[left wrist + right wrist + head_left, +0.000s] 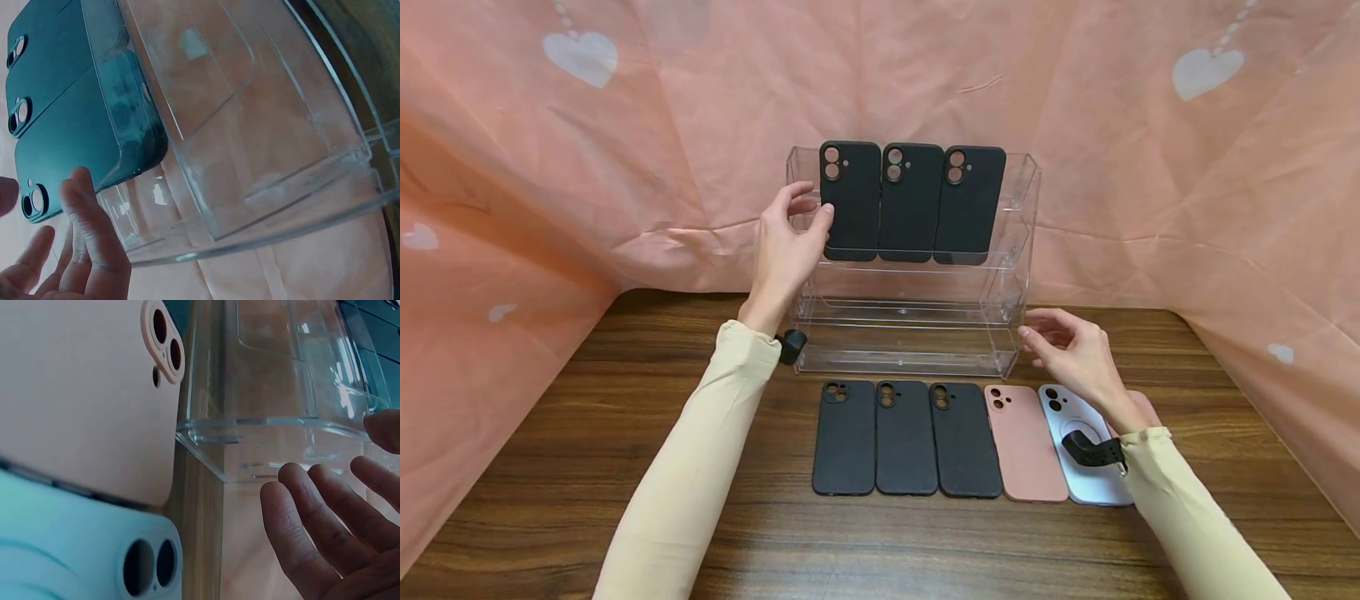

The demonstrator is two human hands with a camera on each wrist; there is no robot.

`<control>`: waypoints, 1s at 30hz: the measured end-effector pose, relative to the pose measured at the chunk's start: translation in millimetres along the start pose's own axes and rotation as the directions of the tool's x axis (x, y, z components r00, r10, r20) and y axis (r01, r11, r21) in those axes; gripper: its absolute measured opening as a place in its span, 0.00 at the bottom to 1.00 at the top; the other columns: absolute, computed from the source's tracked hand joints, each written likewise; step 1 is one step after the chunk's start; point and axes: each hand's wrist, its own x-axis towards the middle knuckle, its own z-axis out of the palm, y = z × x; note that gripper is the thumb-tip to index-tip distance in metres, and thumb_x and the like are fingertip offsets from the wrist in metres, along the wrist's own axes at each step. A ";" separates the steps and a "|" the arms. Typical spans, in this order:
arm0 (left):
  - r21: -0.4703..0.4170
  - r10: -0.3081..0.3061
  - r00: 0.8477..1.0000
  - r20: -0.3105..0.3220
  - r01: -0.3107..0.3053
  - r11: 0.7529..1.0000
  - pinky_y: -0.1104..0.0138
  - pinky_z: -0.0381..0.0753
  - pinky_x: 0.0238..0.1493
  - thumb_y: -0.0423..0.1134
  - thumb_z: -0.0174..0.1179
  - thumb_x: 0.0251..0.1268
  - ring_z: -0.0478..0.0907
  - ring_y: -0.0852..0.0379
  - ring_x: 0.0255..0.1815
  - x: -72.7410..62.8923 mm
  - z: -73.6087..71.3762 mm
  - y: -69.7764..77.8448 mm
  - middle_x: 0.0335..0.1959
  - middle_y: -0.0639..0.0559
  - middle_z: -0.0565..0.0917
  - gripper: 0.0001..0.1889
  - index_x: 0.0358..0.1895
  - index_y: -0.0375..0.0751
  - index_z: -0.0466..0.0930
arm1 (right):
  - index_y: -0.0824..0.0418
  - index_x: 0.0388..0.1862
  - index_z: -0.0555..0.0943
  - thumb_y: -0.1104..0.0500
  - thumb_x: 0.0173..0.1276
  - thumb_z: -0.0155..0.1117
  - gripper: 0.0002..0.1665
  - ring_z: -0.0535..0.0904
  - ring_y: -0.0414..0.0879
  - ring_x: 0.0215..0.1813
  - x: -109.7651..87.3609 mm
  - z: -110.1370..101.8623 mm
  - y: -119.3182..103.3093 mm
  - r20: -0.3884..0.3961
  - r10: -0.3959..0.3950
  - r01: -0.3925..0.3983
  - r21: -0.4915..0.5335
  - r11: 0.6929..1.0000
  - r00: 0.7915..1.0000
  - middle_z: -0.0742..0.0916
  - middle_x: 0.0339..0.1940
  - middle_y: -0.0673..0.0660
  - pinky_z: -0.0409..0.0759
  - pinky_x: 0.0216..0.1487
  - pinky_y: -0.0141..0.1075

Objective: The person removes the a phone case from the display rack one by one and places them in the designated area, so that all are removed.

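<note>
Three black phone cases stand side by side on the top tier of a clear acrylic display stand. My left hand is at the leftmost case; its thumb overlaps the case's left edge, and the fingers are loosely bent beside it. The middle case and the right case lean back in line with it. Beside the stand's lower right corner is my right hand, fingers loosely curved with nothing between them. In the right wrist view, its fingers are spread near the stand's side panel.
In front of the stand, a row of cases lies on the wooden table: three black ones, a pink one and a pale blue one. Another pink case is mostly hidden by my right wrist. Pink cloth hangs behind.
</note>
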 end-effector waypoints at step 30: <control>0.223 0.051 0.996 -0.079 -0.032 0.974 0.53 0.78 0.56 0.44 0.61 0.72 0.84 0.48 0.51 14.2 10.4 7.8 0.46 0.48 0.89 0.17 0.60 0.47 0.82 | 0.71 0.60 0.78 0.65 0.72 0.65 0.21 0.87 0.34 0.31 -0.1 11.1 -4.1 0.014 0.013 -0.014 0.072 0.997 1.000 0.87 0.45 0.73 0.89 0.30 0.38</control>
